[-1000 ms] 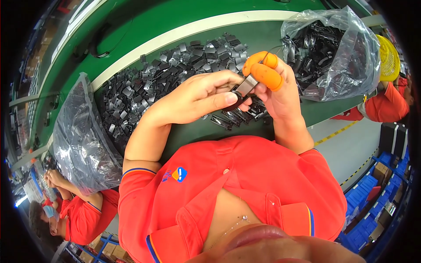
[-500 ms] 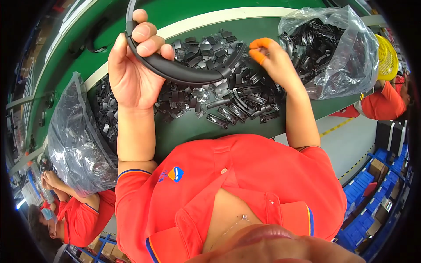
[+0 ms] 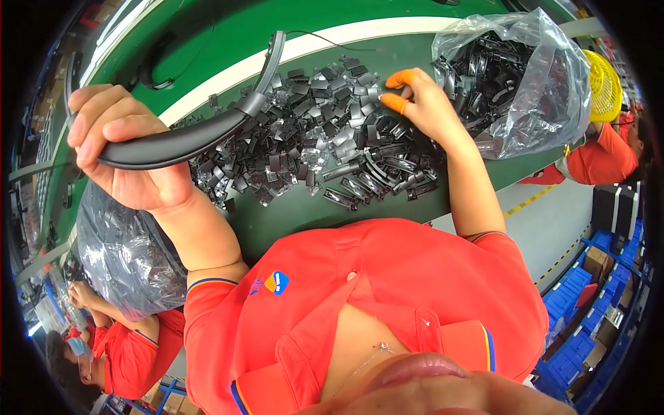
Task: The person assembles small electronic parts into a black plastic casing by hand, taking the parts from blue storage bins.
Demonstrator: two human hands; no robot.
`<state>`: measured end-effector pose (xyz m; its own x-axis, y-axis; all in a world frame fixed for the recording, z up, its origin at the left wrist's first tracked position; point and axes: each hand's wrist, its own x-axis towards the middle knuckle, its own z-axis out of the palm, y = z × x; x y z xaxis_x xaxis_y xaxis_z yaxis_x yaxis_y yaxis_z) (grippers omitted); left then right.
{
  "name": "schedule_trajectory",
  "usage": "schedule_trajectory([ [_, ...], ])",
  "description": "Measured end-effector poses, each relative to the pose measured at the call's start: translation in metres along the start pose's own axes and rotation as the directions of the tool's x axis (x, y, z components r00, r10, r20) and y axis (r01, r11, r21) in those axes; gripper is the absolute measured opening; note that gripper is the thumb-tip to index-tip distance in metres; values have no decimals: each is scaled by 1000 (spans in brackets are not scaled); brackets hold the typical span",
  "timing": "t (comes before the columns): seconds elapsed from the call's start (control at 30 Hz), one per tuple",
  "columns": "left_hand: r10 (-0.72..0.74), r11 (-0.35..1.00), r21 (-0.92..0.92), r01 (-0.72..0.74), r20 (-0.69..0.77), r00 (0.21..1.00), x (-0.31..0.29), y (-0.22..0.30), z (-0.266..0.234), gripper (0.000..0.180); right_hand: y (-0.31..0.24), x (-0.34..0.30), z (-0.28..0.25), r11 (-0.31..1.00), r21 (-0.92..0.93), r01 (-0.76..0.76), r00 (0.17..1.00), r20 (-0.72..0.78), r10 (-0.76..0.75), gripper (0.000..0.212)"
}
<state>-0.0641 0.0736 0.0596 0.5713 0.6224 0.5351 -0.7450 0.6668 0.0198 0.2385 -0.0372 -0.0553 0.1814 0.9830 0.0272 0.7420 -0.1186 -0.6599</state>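
the left hand (image 3: 121,149) is closed around one end of a long curved black band (image 3: 200,131), lifted above the green table (image 3: 290,214) — its far end arcs up toward the white stripe. the right hand (image 3: 422,104), two fingertips in orange covers, rests spread on the heap of small black clips (image 3: 332,138), pinching nothing that shows. one band is in hand; the heap looks barely dented. two clear bags of parts (image 3: 512,76) flank it — clips too many to count.
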Motion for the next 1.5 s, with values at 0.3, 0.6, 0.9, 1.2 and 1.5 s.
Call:
schedule_trajectory([
  [0.3, -44, 997, 65, 39, 65, 997, -4, -6, -7, 27, 16, 2, -7, 995, -57, 88, 993, -78, -92, 23],
  [0.6, 21, 937, 348, -42, 65, 998, -12, -24, -18, 40, 29, 7, -2, 971, -238, 14, 991, -128, -45, 27],
  [0.9, 88, 544, 838, 41, -105, 991, -15, -58, -21, 37, -8, -4, -13, 975, 183, -123, 989, -63, 137, 25],
  [1.2, 37, 428, 888, 166, -200, 979, -18, -71, -39, 30, -55, -12, 11, 507, 856, 96, 970, -194, 145, 19],
  [1.5, 12, 354, 902, 246, -268, 963, -22, -85, -41, 29, -89, -25, -4, 508, 829, 231, 968, -249, -35, 22],
])
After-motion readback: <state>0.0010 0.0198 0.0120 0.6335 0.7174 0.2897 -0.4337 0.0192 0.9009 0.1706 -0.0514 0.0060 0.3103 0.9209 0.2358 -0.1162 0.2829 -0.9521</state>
